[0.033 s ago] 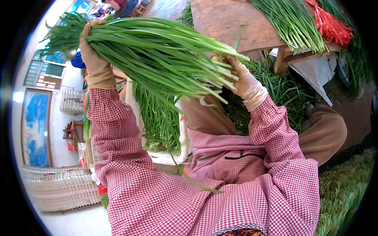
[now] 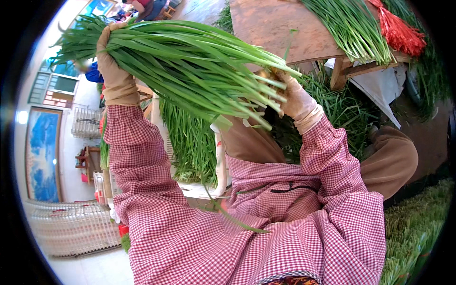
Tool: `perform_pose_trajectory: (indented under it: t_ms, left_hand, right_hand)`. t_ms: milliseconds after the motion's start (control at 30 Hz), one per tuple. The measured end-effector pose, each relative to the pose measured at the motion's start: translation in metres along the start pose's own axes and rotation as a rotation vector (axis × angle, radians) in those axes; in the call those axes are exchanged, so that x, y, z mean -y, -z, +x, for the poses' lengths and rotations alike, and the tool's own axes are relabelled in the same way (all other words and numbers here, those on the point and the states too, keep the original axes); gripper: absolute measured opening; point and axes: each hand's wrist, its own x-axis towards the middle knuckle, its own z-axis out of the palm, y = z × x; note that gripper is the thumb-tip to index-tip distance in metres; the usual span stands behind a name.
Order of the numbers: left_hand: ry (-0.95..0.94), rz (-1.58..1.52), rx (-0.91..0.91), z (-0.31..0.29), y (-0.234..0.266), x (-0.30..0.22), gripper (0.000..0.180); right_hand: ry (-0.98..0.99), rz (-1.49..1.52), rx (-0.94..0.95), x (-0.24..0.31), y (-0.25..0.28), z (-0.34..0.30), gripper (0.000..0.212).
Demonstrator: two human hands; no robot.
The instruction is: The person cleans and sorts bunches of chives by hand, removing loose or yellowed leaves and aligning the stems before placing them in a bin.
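Note:
A big bundle of Chinese chives (image 2: 185, 61) is held up across the upper part of the view, its leafy tips at the left and pale stem ends at the right. My left hand (image 2: 114, 66), in a tan glove, is closed around the leafy end. Beside the cut stem ends is my right hand (image 2: 297, 97), gloved too, the glove stained brown at the fingers. Its fingers are smeared by motion and partly behind the stems, so their grip on the stems cannot be made out.
Ahead on the right, a wooden table (image 2: 275, 28) bears another chive bundle (image 2: 354, 35) and red ties (image 2: 401, 33). Loose chives (image 2: 342, 102) lie below it. A white crate (image 2: 221, 175) of chives stands by my left knee; more greens (image 2: 413, 232) lie at lower right.
My right hand has shifted slightly at the stem ends, and its fingers are now more blurred. The bundle's stem ends dip a little; my left hand keeps its hold.

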Motion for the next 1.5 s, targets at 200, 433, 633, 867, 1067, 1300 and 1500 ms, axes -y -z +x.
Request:
perform_pose_trajectory:
  t_ms: [200, 433, 633, 867, 1067, 1300, 1500]
  left_hand:
    - [0.109, 0.136, 0.034, 0.0, -0.003, -0.009, 0.029]
    - [0.406, -0.462, -0.01, 0.012, 0.019, 0.021, 0.027]
    - [0.373, -0.523, -0.095, 0.004, 0.002, 0.007, 0.026]
    - [0.313, -0.63, 0.031, -0.001, 0.008, 0.004, 0.025]
    - [0.333, -0.815, 0.061, -0.009, 0.015, 0.01, 0.026]
    - [0.267, -0.656, 0.087, -0.012, 0.012, 0.01, 0.028]
    - [0.196, -0.363, 0.058, -0.005, 0.007, -0.005, 0.031]
  right_hand:
    - [0.168, -0.195, 0.083, 0.019, 0.065, 0.013, 0.048]
    - [0.124, -0.431, 0.34, 0.008, 0.025, 0.01, 0.061]
    - [0.128, -0.169, 0.338, 0.001, 0.02, 0.012, 0.051]
    - [0.064, 0.075, 0.372, -0.009, 0.007, 0.008, 0.041]
    - [0.065, -0.038, 0.372, -0.005, 0.01, -0.004, 0.045]
    - [0.143, -0.085, 0.595, 0.007, 0.007, -0.005, 0.042]
    - [-0.037, -0.064, 0.451, 0.009, 0.011, -0.008, 0.041]
